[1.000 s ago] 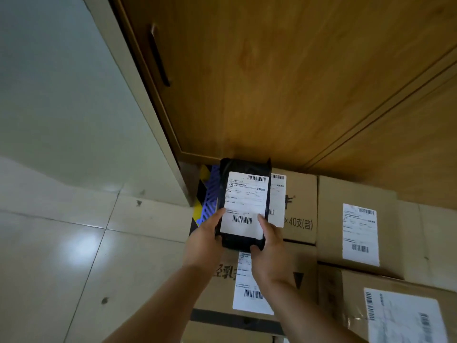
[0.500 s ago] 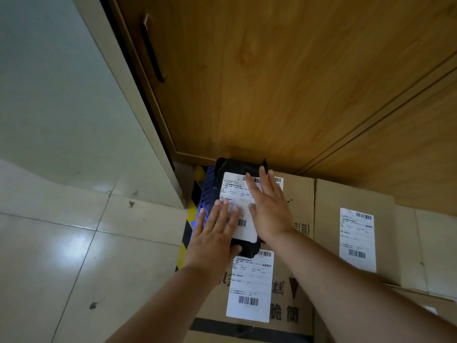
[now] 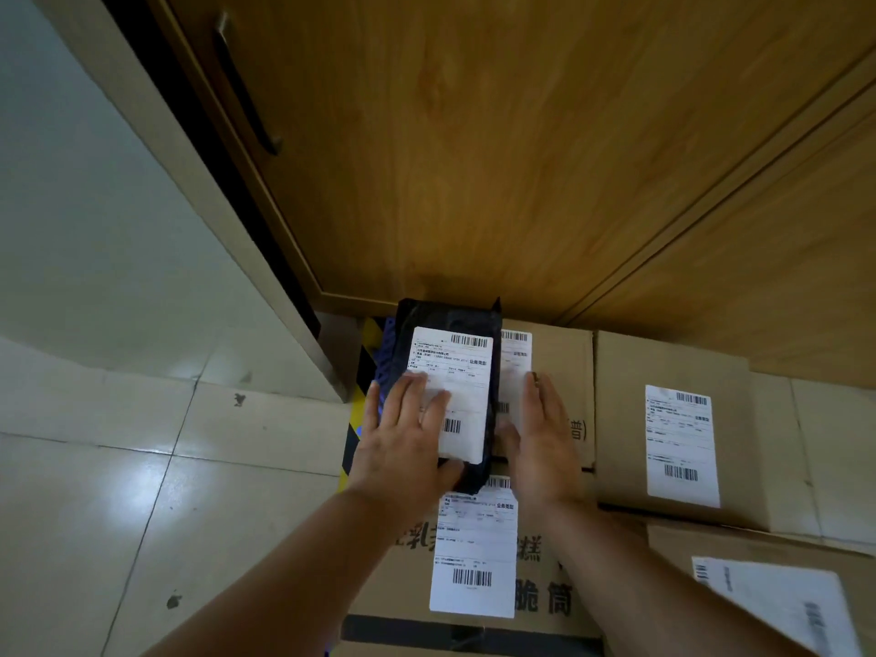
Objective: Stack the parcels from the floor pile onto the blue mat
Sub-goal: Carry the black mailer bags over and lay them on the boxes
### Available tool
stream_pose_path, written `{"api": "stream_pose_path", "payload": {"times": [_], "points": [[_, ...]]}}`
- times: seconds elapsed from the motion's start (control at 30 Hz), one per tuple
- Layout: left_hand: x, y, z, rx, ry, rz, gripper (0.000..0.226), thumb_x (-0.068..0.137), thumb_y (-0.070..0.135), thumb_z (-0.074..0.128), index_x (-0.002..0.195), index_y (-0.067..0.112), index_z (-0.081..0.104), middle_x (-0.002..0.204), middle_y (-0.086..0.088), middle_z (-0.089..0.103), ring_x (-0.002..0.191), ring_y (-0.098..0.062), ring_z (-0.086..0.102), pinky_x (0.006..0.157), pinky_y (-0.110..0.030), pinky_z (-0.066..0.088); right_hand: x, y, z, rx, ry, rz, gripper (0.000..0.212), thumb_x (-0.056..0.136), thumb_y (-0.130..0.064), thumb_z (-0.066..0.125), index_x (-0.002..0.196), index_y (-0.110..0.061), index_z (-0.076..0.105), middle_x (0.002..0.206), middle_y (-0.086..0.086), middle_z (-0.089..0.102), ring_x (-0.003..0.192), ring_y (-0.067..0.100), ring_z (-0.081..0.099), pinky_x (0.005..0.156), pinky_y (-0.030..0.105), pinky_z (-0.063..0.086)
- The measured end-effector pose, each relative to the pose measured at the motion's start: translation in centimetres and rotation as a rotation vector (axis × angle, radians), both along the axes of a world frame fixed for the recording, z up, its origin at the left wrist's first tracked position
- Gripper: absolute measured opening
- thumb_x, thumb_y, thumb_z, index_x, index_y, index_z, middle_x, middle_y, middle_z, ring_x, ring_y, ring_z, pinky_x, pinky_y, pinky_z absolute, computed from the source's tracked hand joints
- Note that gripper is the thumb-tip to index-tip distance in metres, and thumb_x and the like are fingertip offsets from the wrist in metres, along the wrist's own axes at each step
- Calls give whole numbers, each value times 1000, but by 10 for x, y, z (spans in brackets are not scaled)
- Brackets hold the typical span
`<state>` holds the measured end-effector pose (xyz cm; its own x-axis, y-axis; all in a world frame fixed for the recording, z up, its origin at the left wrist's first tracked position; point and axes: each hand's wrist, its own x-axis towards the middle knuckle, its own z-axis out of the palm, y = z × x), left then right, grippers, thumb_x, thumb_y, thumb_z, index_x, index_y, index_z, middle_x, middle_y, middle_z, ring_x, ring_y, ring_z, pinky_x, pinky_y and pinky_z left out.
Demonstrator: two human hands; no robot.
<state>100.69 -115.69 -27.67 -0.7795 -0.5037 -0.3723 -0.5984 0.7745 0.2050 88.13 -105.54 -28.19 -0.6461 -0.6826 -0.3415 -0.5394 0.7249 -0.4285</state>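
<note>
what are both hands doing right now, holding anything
Left hand: open, flat on the black plastic mailer bag.
Right hand: open, flat beside it on the brown cardboard box.

A: Parcel bag (image 3: 448,320) is showing black, white label (image 3: 450,395) with black barcodes.
B: Boxes?
A: Cardboard boxes (image 3: 564,372) are reading plain brown, white labels, black printed characters; nearest box is carrying a black tape band (image 3: 469,633).
B: Mat?
A: Blue mat (image 3: 385,358) is peeking out, yellow-black striped edge (image 3: 360,386) beside it. Door (image 3: 474,158) is showing orange-brown woodgrain, floor tiles (image 3: 95,514) pale grey-white with dark specks.
</note>
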Motion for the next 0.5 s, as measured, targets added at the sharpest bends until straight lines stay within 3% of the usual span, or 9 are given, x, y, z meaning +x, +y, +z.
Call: {"api": "stream_pose_path", "payload": {"times": [0.07,0.1,0.17,0.23,0.33,0.43,0.5], "points": [[-22,-15,7,-38,-14,-9,82,87,60,41,150,25,0,158,-5,-5,145,-24,-12,116,-49,-13,10,30,-4,72,-54,-41,74,97,-32,46,151,-22,-4,159,-5,-7,147,13,-1,115,29,19],[-35,-25,9,-69,-11,-45,83,88,61,39,150,26,-4,158,-4,-9,145,-23,-15,115,-48,-15,13,43,-7,126,-83,-31,83,95,-34,50,150,-22,-10,158,-7,-14,144,10,-11,115,26,10],[-66,-42,8,-88,7,-144,83,89,63,36,150,25,-6,159,-5,-10,145,-23,-16,116,-48,-14,14,61,-13,238,-95,24,103,88,-42,57,144,-18,-26,150,-7,-31,133,7,-28,110,27,-8],[-99,-52,5,-113,0,-274,82,89,62,36,151,21,-1,159,-6,-5,146,-23,-12,116,-49,-11,12,67,-16,315,-75,82,113,84,-46,59,132,-8,-36,140,-1,-41,130,11,-34,110,31,-15],[-142,-59,-3,-140,-1,-422,79,88,61,40,149,16,17,156,-8,13,145,-24,2,118,-48,-2,10,70,-20,298,-71,145,111,84,-43,58,127,-4,-37,137,4,-45,132,16,-36,108,29,-24],[-172,-64,-12,-100,-92,-404,70,85,61,46,138,16,37,141,-7,41,132,-26,31,110,-45,23,9,75,-29,254,-116,139,109,86,-39,58,132,-6,-35,139,2,-44,133,17,-37,106,26,-25],[-183,-67,-15,-72,-190,-392,66,82,62,51,131,18,44,130,-6,50,123,-26,42,104,-43,29,12,78,-39,223,-94,145,116,80,-44,65,141,-3,-25,146,7,-35,138,21,-30,109,24,-24]]}}
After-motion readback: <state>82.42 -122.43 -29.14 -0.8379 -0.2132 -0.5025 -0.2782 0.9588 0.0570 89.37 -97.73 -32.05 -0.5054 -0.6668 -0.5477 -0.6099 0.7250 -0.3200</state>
